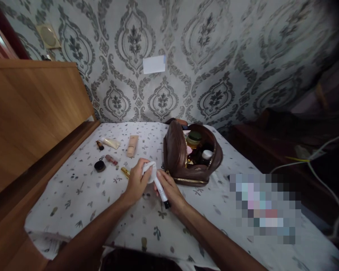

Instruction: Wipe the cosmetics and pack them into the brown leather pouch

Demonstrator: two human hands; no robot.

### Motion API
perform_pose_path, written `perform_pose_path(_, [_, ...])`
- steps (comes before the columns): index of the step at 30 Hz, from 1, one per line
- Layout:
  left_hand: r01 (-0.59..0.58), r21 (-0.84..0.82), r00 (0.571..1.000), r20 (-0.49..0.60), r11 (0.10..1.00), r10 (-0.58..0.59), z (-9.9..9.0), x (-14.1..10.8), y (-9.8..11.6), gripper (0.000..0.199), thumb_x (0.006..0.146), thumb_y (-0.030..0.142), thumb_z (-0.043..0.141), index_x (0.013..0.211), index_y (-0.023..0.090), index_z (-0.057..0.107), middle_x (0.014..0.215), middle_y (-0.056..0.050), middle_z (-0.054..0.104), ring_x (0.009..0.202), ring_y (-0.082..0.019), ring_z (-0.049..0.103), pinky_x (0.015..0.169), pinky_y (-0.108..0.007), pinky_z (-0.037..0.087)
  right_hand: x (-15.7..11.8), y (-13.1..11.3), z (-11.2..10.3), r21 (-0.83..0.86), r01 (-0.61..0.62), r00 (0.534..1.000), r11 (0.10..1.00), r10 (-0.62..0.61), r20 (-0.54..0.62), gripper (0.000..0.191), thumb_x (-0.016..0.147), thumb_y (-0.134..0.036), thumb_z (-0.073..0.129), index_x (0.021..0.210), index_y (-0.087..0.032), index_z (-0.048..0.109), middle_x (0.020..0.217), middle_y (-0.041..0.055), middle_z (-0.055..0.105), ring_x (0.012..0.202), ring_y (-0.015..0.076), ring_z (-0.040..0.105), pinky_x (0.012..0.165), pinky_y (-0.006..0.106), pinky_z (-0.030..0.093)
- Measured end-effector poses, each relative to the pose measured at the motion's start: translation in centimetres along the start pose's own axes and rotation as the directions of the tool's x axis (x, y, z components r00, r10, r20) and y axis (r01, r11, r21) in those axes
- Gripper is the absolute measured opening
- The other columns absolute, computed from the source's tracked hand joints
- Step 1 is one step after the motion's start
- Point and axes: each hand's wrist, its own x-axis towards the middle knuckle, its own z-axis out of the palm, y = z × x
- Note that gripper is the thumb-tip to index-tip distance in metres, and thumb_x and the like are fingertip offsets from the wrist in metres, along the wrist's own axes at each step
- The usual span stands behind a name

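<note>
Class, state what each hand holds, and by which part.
The right hand holds a white tube by its body; the left hand holds a bunched white cloth, exact part unclear.

head-worn view | looks forward and down | both hands near, patterned wall (pixel 164 34) beyond

Glossy brown leather-look bag (pixel 175 150), 1 matt white cloth (pixel 149 171), smooth white plastic tube (pixel 159 189), shiny gold metal-look stick (pixel 125 172).

- Your table (pixel 81 210) wears a white plant-print cloth (pixel 124 229)
- On your right: open brown cosmetic bag (pixel 175 150)
- On your left: beige tube (pixel 132 145), cream tube (pixel 112 143), pinkish tube (pixel 111 160), gold tube (pixel 125 172), black jar (pixel 100 166), small black-ended item (pixel 100 145)
</note>
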Motion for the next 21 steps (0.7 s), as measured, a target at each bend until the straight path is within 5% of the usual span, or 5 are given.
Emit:
perform_pose_path(6, [-0.144, 0.158, 0.983, 0.134, 0.977, 0.123, 0.23, -0.56, 0.07, 0.01, 0.093, 0.021, 0.046, 0.096, 0.021, 0.056, 0.086, -0.002, 0.064, 0.083, -0.019, 0.06, 0.076, -0.029, 0.044, 0.24, 0.51, -0.01, 0.05, 0.061, 0.996, 0.997, -0.058, -0.064, 0.054, 0.07, -0.073, 0.067, 0.075, -0.021, 0.053, 0.049, -0.0067, 0.046, 0.041, 0.0075, 0.036, 0.04, 0.022, 0.025])
perform_pose_path(12, [-0.122, 0.159, 0.989, 0.098, 0.98, 0.107, -0.08, -0.16, -0.01, 0.013, 0.094, 0.023, 0.046, 0.099, 0.021, 0.057, 0.09, -0.004, 0.065, 0.085, -0.02, 0.061, 0.077, -0.03, 0.045, 0.24, 0.41, 0.03, 0.129, 0.029, 0.998, 0.991, -0.022, -0.058, 0.051, 0.066, -0.067, 0.073, 0.072, -0.019, 0.059, 0.05, -0.0048, 0.049, 0.043, 0.0079, 0.037, 0.041, 0.022, 0.024])
perform_pose_path(21, [-0.2, 0.217, 0.969, 0.188, 0.956, 0.16, -0.48, -0.23, 0.03, 0.024, 0.096, 0.031, 0.049, 0.115, 0.02, 0.059, 0.102, -0.008, 0.062, 0.099, -0.023, 0.06, 0.086, -0.032, 0.046, 0.52, 0.36, -0.25, 0.327, 0.02, 0.999, 0.945, -0.004, -0.049, 0.039, 0.059, -0.045, 0.086, 0.083, -0.018, 0.071, 0.068, -0.001, 0.065, 0.061, 0.0114, 0.055, 0.057, 0.022, 0.041])
